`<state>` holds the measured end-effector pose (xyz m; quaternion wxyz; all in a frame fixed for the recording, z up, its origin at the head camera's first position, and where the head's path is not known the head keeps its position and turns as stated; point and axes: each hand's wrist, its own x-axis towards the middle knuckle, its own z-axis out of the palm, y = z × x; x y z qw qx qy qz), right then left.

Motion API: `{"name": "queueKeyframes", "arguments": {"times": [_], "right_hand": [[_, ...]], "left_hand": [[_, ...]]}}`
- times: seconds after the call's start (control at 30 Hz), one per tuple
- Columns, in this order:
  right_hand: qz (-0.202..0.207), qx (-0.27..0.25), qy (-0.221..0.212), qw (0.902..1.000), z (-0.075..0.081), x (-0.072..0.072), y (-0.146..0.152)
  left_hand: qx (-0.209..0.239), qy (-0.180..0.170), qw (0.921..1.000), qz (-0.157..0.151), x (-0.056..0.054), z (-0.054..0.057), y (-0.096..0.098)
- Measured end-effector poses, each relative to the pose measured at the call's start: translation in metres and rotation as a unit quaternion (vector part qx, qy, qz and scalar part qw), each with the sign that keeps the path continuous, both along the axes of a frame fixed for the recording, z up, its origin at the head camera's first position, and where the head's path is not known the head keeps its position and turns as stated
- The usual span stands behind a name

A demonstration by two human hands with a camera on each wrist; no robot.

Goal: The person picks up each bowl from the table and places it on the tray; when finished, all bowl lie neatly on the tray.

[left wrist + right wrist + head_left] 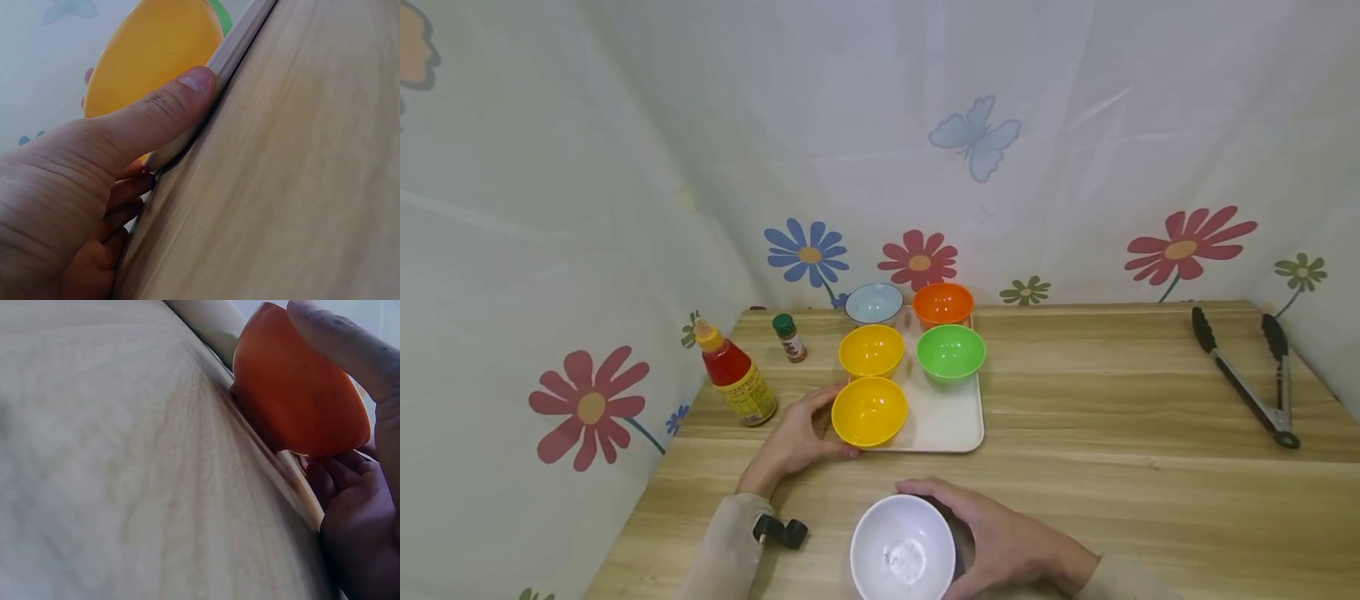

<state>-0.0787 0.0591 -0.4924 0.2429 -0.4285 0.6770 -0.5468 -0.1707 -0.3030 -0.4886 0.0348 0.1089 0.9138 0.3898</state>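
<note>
My left hand [801,435] grips the front left corner of a white tray [947,421], its thumb along the front edge and its fingers around the left side. Right beside that hand, a yellow bowl [869,412] stands on the tray; in the left wrist view the thumb overlaps this bowl [156,56]. Nearer the camera, my right hand [1007,533] holds a bowl [904,542] upright from its right side, thumb and fingers spread around it. Its inside is white; in the right wrist view the same bowl [294,387] is orange outside, low at the wooden table.
Also on the tray are another yellow bowl [871,352], a green bowl [951,354], an orange bowl [943,305] and a light blue bowl [874,305]. Left stand a red sauce bottle [741,379] and a green-capped spice jar [790,340]. Tongs [1251,383] lie far right.
</note>
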Motion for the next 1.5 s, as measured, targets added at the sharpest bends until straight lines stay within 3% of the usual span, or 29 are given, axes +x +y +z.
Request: {"name": "queueKeyframes", "arguments": {"times": [0.2,0.57,0.93,1.13,1.5], "right_hand": [[0.001,0.010,-0.024,0.9997,-0.001,0.000,0.000],[-0.005,-0.023,0.000,0.9997,-0.003,0.000,0.000],[-0.007,-0.032,-0.021,0.9993,-0.002,-0.001,0.000],[-0.024,-0.026,-0.053,0.9980,0.006,-0.002,0.002],[-0.042,-0.046,-0.016,0.9979,0.014,-0.011,0.008]], "left_hand": [[0.005,-0.003,1.0000,-0.003,0.000,0.000,-0.001],[0.004,-0.005,1.0000,0.002,-0.001,-0.001,-0.001],[0.006,-0.006,1.0000,0.001,-0.001,-0.001,-0.001],[0.010,-0.009,0.9999,0.000,-0.001,0.000,-0.001],[0.008,-0.004,1.0000,-0.002,-0.001,0.001,-0.001]]}}
